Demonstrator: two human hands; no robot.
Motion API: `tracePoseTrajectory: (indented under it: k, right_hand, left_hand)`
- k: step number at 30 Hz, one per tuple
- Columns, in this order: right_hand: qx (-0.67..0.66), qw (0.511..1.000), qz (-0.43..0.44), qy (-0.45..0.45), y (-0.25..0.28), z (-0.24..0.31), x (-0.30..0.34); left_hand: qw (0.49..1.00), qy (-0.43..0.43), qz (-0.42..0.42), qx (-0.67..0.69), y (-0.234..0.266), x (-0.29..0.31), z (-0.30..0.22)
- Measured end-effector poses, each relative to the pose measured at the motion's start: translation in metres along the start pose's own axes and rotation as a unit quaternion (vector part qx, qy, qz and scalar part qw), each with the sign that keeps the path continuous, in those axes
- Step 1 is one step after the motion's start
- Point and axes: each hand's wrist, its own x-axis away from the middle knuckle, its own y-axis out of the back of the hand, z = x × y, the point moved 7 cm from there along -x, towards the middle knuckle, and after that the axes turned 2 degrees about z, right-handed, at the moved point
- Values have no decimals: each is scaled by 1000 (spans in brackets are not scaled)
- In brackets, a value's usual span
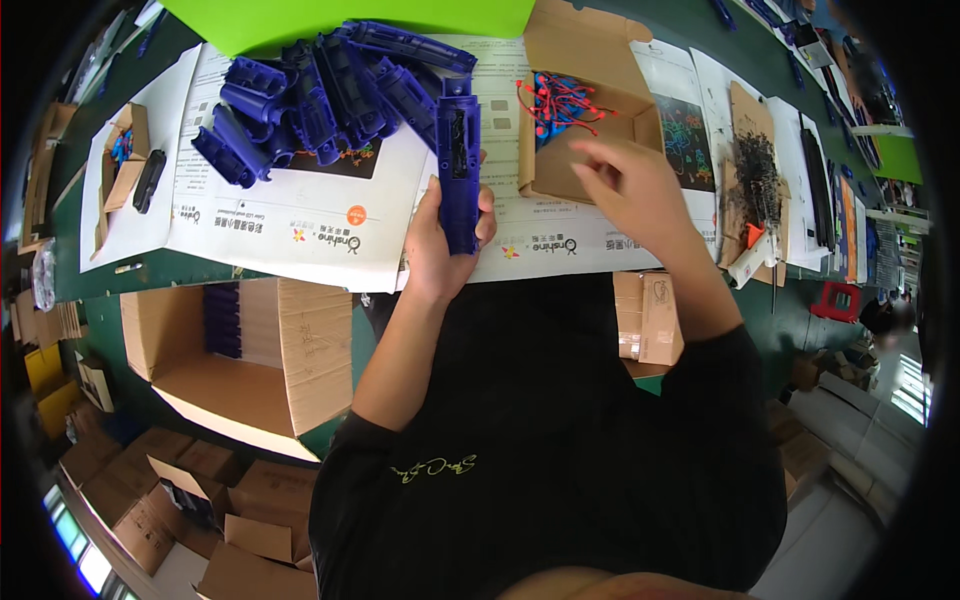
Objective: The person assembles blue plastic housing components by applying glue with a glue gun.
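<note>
We cannot tell what our right hand (632, 185) is doing with its fingers. It is blurry, and it sits at the front edge of a small open cardboard box (585, 95) at 1 o'clock. We cannot tell if it holds anything. Inside that box lie red and blue wires (556, 100), all tangled, and the hand covers the near part of the box.

Our left hand (440, 240) is wrapped around a long blue plastic shell (459, 170), which stands up straight just above the middle. The hand hides the shell's low end.

At 11 o'clock a pile of more blue plastic shells (320, 95) lies on white printed sheets (300, 220). We cannot count them because they overlap.

At 8 o'clock a big open carton (300, 350) sits below the table edge. Blue pieces (222, 320) are stacked against its far wall.

At 3 o'clock is a heap of small black bits (755, 165), too tiny to make out.
</note>
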Motion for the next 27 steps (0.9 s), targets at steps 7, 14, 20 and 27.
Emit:
tracePoseTrajectory:
  k: [7,14,20,27]
  right_hand:
    - [98,990,-93,30,-35,4,-32]
    - [-297,949,-97,-27,-1,-1,-6]
    - [-226,969,65,73,5,26,16]
    - [-329,936,96,77,-9,40,-5]
  left_hand:
    - [1000,2,-5,-26,-4,4,1]
    - [998,15,4,-56,0,3,1]
    - [998,30,0,-63,-2,1,2]
    - [997,18,13,-79,-1,1,5]
